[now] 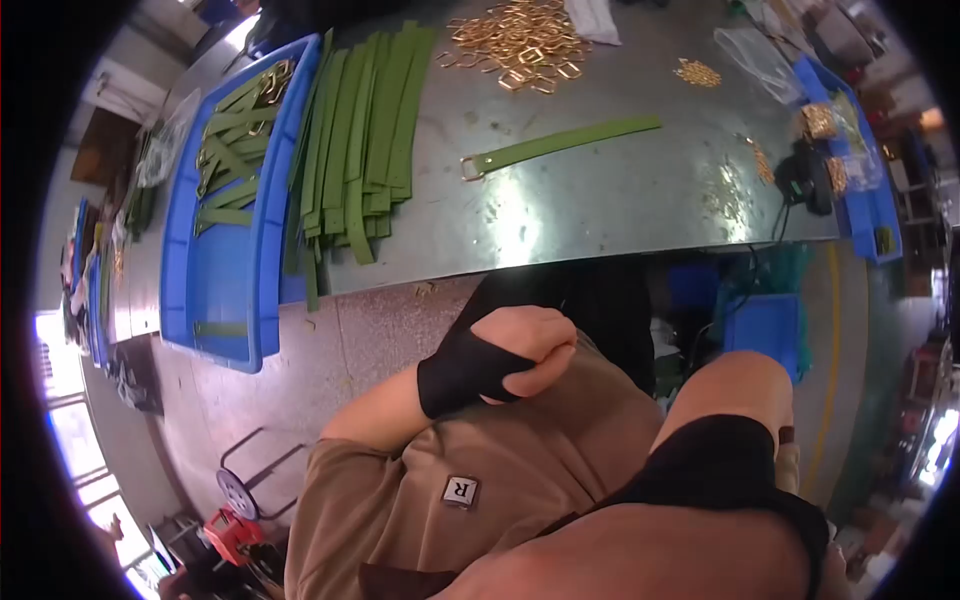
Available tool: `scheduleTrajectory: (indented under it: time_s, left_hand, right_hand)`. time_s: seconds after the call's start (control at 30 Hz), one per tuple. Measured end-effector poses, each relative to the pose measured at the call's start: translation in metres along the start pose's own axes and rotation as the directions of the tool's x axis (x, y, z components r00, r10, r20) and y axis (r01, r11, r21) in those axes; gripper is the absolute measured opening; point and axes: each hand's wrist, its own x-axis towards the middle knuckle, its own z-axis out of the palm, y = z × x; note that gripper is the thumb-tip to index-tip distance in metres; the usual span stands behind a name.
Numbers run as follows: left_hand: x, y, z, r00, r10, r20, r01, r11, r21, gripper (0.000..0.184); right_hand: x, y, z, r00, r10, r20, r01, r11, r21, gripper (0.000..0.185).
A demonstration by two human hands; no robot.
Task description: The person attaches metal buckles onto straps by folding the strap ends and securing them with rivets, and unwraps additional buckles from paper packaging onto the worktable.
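Observation:
My left hand (525, 345), with a black wrist wrap (465, 375), is held in front of my brown shirt. Its fingers are curled closed, and anything inside them is hidden. My right hand (735, 385) is raised close to the camera, also wrapped in black. Its back faces me and its fingers are mostly hidden, so I cannot make out their state. On the metal table (450, 225) beyond, a single green strap (570, 143) lies with a metal buckle (472, 168) at its left end. Neither hand touches it.
A stack of green straps (360, 140) overhangs the table edge, beside a blue tray (215, 270) with buckled straps. Gold-coloured rings (520, 40) are piled at the back, near small gold pieces (697, 73). Another blue tray (870, 215) stands right, by a black device (803, 178).

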Motion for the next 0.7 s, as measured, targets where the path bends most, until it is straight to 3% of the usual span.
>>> scheduleTrajectory:
  time_s: [0.23,0.27,0.4,0.57,0.63,0.7]
  left_hand:
    - [-0.029,-0.034,-0.084,0.993,-0.072,-0.089,0.072,0.997,0.002,0.013]
    - [-0.006,-0.001,-0.006,0.994,-0.079,-0.077,0.079,0.997,-0.002,0.012]
    - [0.005,0.001,0.007,0.989,-0.118,-0.091,0.114,0.992,-0.051,0.012]
    - [0.011,-0.009,-0.006,0.991,-0.109,-0.072,0.106,0.993,-0.042,0.011]
    - [0.019,-0.011,-0.012,0.983,-0.08,-0.168,0.077,0.997,-0.025,0.013]
    - [0.026,-0.01,-0.017,0.983,-0.077,-0.164,0.075,0.997,-0.017,0.011]
  right_hand:
    - [0.069,0.005,-0.025,0.999,0.026,0.045,-0.035,0.977,0.21,0.052]
    - [0.012,-0.013,-0.005,0.997,0.015,0.07,-0.029,0.977,0.211,0.053]
    - [-0.001,-0.03,-0.012,0.994,0.014,0.107,-0.049,0.939,0.341,0.057]
    - [-0.001,-0.037,-0.03,0.999,0.018,-0.045,0.001,0.917,0.399,0.062]
    - [-0.004,-0.046,-0.034,0.991,0.02,-0.135,0.04,0.905,0.424,0.064]
    - [-0.012,-0.054,-0.04,0.986,0.035,-0.161,0.037,0.905,0.424,0.067]
